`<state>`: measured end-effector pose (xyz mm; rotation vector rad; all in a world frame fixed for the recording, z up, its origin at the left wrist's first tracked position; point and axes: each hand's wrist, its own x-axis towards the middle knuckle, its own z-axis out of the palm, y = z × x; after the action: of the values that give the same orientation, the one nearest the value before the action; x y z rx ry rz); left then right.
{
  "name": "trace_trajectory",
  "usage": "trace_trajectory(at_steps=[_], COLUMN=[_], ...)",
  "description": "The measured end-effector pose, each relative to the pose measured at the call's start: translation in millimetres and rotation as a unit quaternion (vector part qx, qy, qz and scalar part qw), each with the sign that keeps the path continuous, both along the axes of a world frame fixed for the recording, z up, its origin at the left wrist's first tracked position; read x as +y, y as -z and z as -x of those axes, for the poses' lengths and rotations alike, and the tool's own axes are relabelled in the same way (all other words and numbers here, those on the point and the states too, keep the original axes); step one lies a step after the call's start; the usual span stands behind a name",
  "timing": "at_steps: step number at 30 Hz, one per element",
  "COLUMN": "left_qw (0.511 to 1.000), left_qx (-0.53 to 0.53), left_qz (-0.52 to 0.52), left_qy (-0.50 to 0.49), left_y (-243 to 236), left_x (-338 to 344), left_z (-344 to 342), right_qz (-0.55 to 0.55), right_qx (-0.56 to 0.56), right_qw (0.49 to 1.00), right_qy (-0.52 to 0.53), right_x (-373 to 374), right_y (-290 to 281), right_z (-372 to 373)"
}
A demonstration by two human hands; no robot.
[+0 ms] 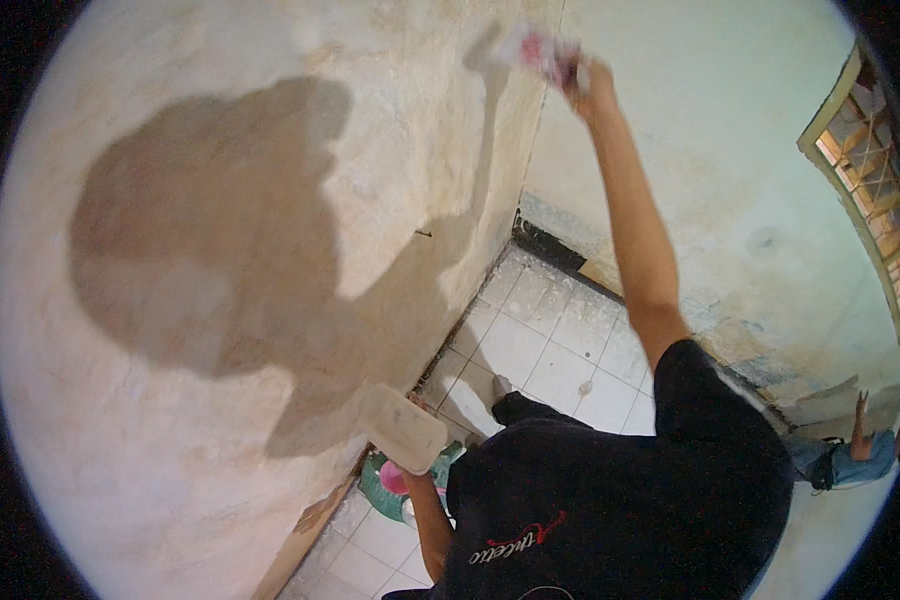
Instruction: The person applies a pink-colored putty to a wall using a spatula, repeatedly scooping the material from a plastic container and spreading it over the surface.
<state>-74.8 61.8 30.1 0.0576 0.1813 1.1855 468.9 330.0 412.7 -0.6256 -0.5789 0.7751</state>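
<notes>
Raised high at the far right of the wall corner, my right hand (594, 90) is closed around a small pink-and-white item (536, 52); motion smears it, so its kind does not show. It is by the beige wall (400, 110), where its shadow falls. Low down near that same wall, my left hand (416, 484) holds a beige, shallow rectangular tray (408, 430) from beneath. Most of this hand is hidden behind the tray, with a bit of the fingers showing at its far edge.
Below the tray sits a green basin (372, 492) with a pink container (393, 478) at it. White floor tiles (515, 345) meet the two walls. Peeling paint marks the pale green wall (750, 150). A grilled window (870, 165) and another person in blue (870, 458) are at right.
</notes>
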Motion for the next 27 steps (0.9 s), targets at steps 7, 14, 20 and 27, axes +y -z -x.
trace_trajectory(at_steps=[7, 14, 20, 27], left_qw=[0.987, 0.979, 0.962, 0.912], left_qx=[-0.099, -0.144, -0.210, -0.342], left_qz=[0.103, 0.122, 0.155, 0.222], left_qy=[-0.066, -0.074, -0.080, -0.039], left_y=[-29, -25, -32, -39], left_x=[-15, -4, -9, 13], left_z=[9, 5, -7, -39], right_qz=[0.343, 0.332, 0.192, 0.118], right_qx=[-0.017, -0.117, -0.094, -0.088], right_qw=[0.938, 0.932, 0.976, 0.989], right_qy=[0.055, 0.087, 0.046, -0.003], right_x=[42, 97, 85, 67], right_y=[281, 312, 183, 23], right_z=[-5, -59, -39, -43])
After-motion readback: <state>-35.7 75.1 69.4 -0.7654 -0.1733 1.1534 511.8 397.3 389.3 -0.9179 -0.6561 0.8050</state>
